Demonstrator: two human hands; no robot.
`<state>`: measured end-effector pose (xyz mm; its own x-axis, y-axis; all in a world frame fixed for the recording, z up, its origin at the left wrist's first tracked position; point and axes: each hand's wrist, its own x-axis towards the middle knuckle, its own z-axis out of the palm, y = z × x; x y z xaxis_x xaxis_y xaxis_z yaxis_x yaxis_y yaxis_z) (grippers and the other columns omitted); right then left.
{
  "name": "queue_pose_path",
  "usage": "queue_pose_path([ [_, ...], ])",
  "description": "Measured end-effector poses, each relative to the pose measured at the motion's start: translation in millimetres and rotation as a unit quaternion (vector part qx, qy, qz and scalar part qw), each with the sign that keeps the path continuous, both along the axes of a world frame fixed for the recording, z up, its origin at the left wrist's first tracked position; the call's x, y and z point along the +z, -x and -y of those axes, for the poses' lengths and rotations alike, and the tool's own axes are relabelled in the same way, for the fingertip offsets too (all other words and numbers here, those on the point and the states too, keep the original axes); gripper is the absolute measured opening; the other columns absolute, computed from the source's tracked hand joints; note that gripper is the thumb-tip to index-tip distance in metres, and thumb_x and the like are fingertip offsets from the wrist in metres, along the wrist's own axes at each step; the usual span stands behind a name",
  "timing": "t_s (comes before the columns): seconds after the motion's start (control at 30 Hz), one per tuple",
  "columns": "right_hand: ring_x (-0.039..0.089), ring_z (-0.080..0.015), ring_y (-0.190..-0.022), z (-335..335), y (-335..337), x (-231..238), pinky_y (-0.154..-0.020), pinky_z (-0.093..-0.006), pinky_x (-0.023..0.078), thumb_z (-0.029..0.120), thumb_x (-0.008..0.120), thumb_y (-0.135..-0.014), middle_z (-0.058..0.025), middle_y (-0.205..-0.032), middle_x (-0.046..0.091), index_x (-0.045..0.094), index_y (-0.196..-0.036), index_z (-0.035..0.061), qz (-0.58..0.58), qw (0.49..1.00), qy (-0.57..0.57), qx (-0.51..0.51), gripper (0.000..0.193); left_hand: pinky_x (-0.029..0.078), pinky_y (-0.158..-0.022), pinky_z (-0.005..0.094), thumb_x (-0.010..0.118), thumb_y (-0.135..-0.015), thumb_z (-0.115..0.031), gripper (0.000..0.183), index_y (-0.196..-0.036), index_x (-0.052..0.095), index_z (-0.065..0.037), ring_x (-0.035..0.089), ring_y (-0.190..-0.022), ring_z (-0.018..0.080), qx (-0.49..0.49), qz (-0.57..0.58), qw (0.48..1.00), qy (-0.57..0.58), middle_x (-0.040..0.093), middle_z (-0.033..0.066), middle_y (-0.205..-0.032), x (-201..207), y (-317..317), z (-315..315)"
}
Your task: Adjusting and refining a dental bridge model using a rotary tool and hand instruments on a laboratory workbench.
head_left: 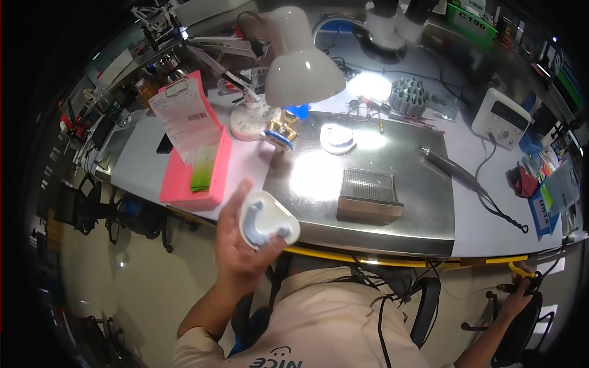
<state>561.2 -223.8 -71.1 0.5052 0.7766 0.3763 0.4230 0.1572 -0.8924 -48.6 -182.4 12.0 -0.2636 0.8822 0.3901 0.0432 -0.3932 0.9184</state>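
Observation:
My left hand is closed around a white dental cast, holding it in front of the bench's near edge. A grey-blue arch follows the cast's rim, with my thumb against its near end. Far out to the right, below the bench edge, my right hand is closed on a yellow and black tool with a dark hose or cord rising from it. The tool's exact kind is hard to make out. Another white dental cast lies on the metal plate. Near it stands a brass articulator.
A white desk lamp overhangs the bench. A pink box with papers stands left. On the plate sits a ribbed metal block. A corded handpiece, a white control box and a blue bin are at right.

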Motion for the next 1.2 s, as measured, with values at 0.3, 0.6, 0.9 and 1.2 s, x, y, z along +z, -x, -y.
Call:
queue_pose_path([
  [0.3, 0.062, -0.0146, -0.103, -29, -85, -92, -0.084, -0.0289, 0.048, 0.027, 0.057, -0.101, -0.0084, -0.116, 0.066, 0.061, -0.126, 0.0037, 0.055, 0.985, 0.028, -0.159, 0.035, 0.047, -0.098, 0.0333, 0.077, -0.081, -0.006, 0.059, -0.131, 0.049, 0.005, 0.060, -0.106, 0.0194, 0.096, -0.069, 0.992, -0.033, 0.058, 0.0133, -0.121, 14, 33, -124],
  [0.6, 0.062, -0.0206, -0.100, -37, -75, -76, -0.090, -0.0346, 0.047, 0.026, 0.067, -0.093, -0.0111, -0.110, 0.068, 0.062, -0.124, -0.0033, 0.071, 0.960, 0.192, -0.192, 0.043, 0.048, -0.092, 0.0315, 0.081, -0.077, -0.009, 0.051, -0.121, 0.058, 0.004, 0.062, -0.101, 0.0187, 0.124, -0.204, 0.971, -0.007, 0.065, 0.0101, -0.110, -6, 41, -164],
  [0.9, 0.053, -0.0251, -0.126, -11, -36, 6, -0.109, -0.0370, 0.038, 0.011, 0.054, -0.098, -0.0163, -0.141, 0.050, 0.046, -0.141, -0.0017, 0.192, 0.961, 0.103, -0.171, 0.045, 0.049, -0.089, 0.0311, 0.079, -0.079, -0.009, 0.055, -0.125, 0.053, 0.007, 0.059, -0.103, 0.0173, 0.171, -0.087, 0.977, 0.092, 0.059, 0.0104, -0.113, -24, 52, -159],
  [1.2, 0.061, -0.0228, -0.084, -173, 206, 148, -0.074, -0.0329, 0.048, 0.008, 0.067, -0.081, -0.0136, -0.092, 0.065, 0.063, -0.104, -0.0018, 0.353, 0.878, -0.013, 0.323, 0.026, 0.045, -0.100, 0.0349, 0.079, -0.076, -0.005, 0.059, -0.127, 0.052, 0.006, 0.056, -0.114, 0.0206, 0.188, -0.266, 0.945, 0.044, 0.056, 0.0136, -0.124, -36, 54, -119],
])
